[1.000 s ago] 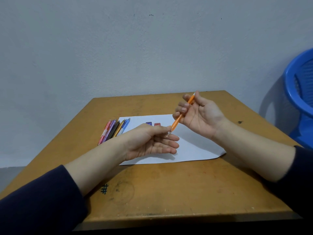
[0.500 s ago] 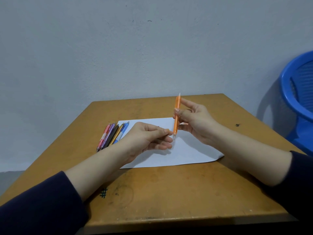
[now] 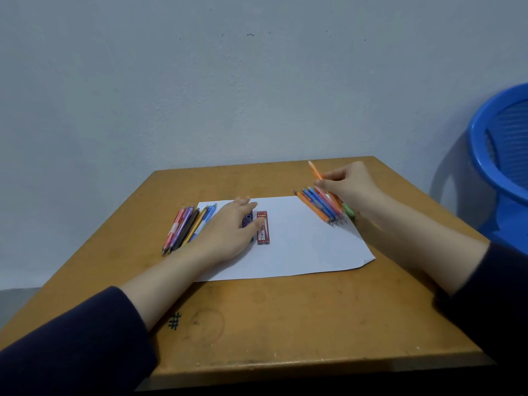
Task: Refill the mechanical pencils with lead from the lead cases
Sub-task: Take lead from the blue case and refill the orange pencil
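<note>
My right hand pinches an orange mechanical pencil at the table's far right, just above a pile of several pencils lying on the corner of a white sheet. My left hand lies flat with straight fingers over a purple lead case, which it partly hides. A red lead case lies right beside it, touching my thumb. Another group of several pencils lies at the sheet's left edge.
The wooden table stands against a grey wall. A blue plastic chair stands at the right, close to the table's far right corner. A small hash mark is drawn on the tabletop near my left forearm.
My right hand carried the orange pencil away to the far right, over the pencil pile. My left hand let go of the pencil tip and came down flat on the purple lead case.
</note>
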Demonstrator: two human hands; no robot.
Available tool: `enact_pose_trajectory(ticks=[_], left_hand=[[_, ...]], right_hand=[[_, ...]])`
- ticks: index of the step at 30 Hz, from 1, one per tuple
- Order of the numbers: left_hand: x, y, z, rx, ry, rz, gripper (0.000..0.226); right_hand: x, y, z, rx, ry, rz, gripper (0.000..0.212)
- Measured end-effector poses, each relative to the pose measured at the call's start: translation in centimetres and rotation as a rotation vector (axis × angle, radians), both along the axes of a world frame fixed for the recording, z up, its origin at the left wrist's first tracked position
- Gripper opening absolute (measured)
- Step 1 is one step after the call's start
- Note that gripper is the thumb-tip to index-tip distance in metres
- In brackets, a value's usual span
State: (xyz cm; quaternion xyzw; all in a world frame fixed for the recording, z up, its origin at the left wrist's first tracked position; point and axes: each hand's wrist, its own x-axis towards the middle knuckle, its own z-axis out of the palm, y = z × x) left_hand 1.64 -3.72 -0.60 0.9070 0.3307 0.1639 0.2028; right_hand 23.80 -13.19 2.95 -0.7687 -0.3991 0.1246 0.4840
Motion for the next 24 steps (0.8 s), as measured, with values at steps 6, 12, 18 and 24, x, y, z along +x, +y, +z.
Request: enact_pose_trajectory(ticks=[6,12,18,24], left_hand=[[0.4,0.6,-0.8,-0.019,0.156,0.017,0.062],[0.4,0.6,-0.8,0.000,0.200,0.023,0.063],[0.4,0.5,-0.6,0.002,0.203,0.019,0.062],[0.4,0.4,-0.6,0.005,0.208,0.020,0.063]], right_hand=[[-0.5,0.9,-1.0,-0.071,-0.116,0.016,0.026],[-1.5,2.3,-2.2,-0.266,-0.444,0.048,0.021],[-1.3,3.2,-2.8,-0.382,-0.586,0.024,0.026],[-0.8,2.9,-2.8,-0.424,-0.628,-0.005,0.033]])
